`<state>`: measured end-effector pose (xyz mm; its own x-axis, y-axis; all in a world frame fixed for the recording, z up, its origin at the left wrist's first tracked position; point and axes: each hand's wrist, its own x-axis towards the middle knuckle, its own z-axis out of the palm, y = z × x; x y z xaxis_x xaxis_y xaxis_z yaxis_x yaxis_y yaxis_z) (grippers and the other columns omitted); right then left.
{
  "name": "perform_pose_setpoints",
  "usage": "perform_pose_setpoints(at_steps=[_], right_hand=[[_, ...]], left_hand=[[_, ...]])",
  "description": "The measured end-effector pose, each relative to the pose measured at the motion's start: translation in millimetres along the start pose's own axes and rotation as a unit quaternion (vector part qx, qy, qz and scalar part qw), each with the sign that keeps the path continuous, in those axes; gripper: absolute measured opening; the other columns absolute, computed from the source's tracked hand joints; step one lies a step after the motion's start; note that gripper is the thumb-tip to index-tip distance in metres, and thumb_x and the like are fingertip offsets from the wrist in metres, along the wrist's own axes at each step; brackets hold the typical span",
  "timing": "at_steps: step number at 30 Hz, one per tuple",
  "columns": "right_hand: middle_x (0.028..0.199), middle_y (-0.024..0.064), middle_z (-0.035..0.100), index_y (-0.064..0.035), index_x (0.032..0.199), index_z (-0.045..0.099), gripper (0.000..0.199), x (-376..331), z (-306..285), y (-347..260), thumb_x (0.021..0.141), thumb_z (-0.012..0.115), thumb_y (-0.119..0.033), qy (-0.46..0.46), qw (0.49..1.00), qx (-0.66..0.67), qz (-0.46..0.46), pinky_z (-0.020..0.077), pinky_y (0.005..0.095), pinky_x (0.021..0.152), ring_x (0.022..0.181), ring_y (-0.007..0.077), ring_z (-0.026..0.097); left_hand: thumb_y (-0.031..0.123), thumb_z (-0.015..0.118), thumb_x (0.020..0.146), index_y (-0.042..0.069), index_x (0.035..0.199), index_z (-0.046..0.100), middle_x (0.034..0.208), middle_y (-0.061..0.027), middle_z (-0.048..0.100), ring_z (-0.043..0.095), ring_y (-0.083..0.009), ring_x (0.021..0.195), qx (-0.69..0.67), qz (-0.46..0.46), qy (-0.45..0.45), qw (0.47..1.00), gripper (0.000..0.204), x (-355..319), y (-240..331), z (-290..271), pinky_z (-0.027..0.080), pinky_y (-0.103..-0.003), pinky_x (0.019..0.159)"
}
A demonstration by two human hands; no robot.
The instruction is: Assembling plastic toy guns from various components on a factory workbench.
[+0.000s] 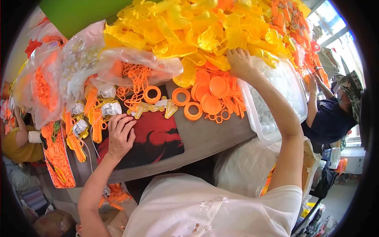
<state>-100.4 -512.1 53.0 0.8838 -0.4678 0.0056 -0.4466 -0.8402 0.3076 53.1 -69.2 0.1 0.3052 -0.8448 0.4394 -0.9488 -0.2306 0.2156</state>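
My left hand (120,136) lies palm down at the upper left of a black and red mat (158,138), its fingers loosely stretched and nothing visible in them. Just beyond its fingertips are a white and orange part (111,108) and a row of small yellow-edged pieces (152,108). Far ahead, my right hand (240,64) reaches to the near edge of a big heap of yellow plastic shells (177,27). Its fingers are apart and touch the shells; the thumb side is partly hidden. Orange discs (211,103) and orange rings (193,111) lie just nearer than that hand.
A clear tub (256,126) of white caps stands under my right forearm. Left are clear bags (71,71), several white-topped orange assemblies (81,128) and a long box of orange pieces (59,162). Another person (331,110) works at the right, and one (19,142) at the far left.
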Motion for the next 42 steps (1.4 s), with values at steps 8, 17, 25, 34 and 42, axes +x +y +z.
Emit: perform_pose_setpoints(at_steps=[8,17,25,34,42], right_hand=[[0.115,0.0137,0.064,-0.0031,0.116,0.057,0.043,17,-7,-10,0.077,0.071,-0.015,-0.046,0.998,-0.04,-0.008,0.0464,0.0515,0.092,0.115,0.0318,0.057],[0.098,0.0166,0.071,-0.0006,0.106,0.064,0.034,58,-43,50,0.078,0.071,-0.018,0.035,0.97,0.236,-0.047,0.0548,0.0402,0.08,0.094,0.0299,0.069],[0.104,0.0115,0.073,-0.0024,0.115,0.068,0.032,83,-40,97,0.086,0.069,-0.016,0.067,0.925,0.373,-0.036,0.0527,0.0321,0.086,0.093,0.0189,0.069],[0.096,0.0161,0.073,-0.0028,0.108,0.071,0.029,79,-39,106,0.086,0.066,-0.021,0.214,0.887,0.407,0.033,0.0535,0.0346,0.082,0.089,0.0265,0.07],[0.09,0.0182,0.071,-0.0056,0.094,0.073,0.025,94,-55,106,0.084,0.06,-0.025,0.338,0.865,0.302,0.215,0.0533,0.0425,0.078,0.085,0.0363,0.067]], left_hand=[[0.003,0.067,0.075,0.005,0.101,0.066,0.11,-0.0076,0.06,0.051,-0.029,0.116,-0.008,0.003,0.01,1.0,0.026,-1,0,0,0.036,-0.046,0.106],[0.003,0.066,0.075,0.003,0.1,0.066,0.109,-0.009,0.061,0.052,-0.0293,0.116,-0.011,0.006,0.018,1.0,0.025,0,-2,0,0.035,-0.047,0.106],[0.001,0.065,0.075,0.002,0.1,0.065,0.108,-0.0105,0.06,0.052,-0.0313,0.115,-0.013,0.007,0.012,1.0,0.025,-2,0,-1,0.036,-0.047,0.105],[0.003,0.065,0.075,0.003,0.099,0.066,0.109,-0.0099,0.061,0.053,-0.0304,0.115,-0.017,0.001,0.008,1.0,0.024,-2,-2,3,0.036,-0.048,0.106],[0.001,0.065,0.075,0.003,0.101,0.064,0.108,-0.0112,0.059,0.053,-0.0316,0.114,-0.009,0.003,0.0,1.0,0.027,-1,-1,-1,0.036,-0.049,0.107]])
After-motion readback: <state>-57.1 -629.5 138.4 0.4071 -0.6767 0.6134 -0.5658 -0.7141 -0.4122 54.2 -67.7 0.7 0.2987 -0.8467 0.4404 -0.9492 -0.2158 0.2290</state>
